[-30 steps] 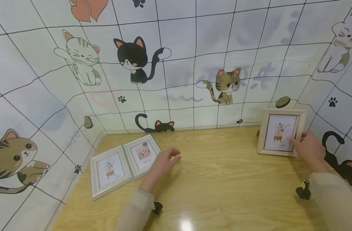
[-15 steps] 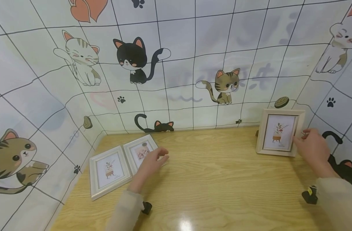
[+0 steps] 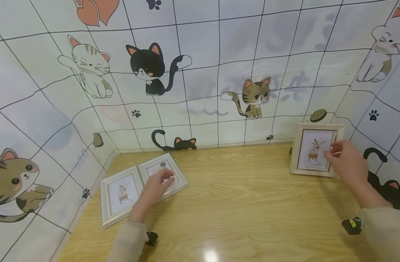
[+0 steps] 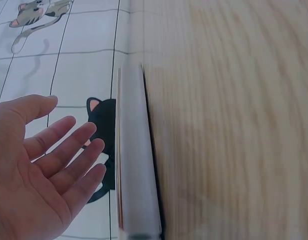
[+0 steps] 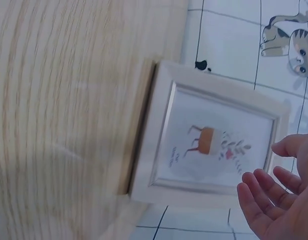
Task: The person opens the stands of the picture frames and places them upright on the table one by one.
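- Cream upright frame (image 3: 313, 149) stood on the table (image 3: 239, 207), long axis rising.
- I saw the right hand (image 3: 349, 162) nearer, fingers loose, empty, by its right edge.
- Left hand (image 3: 151, 192), also ungripping, hung well left.

Gloss is flashed by the yellow wood-grain tabletop (image 3: 239, 214), while a smooth matt finish is shown by the cream rectangular wooden-looking picture frame (image 3: 295, 149)!
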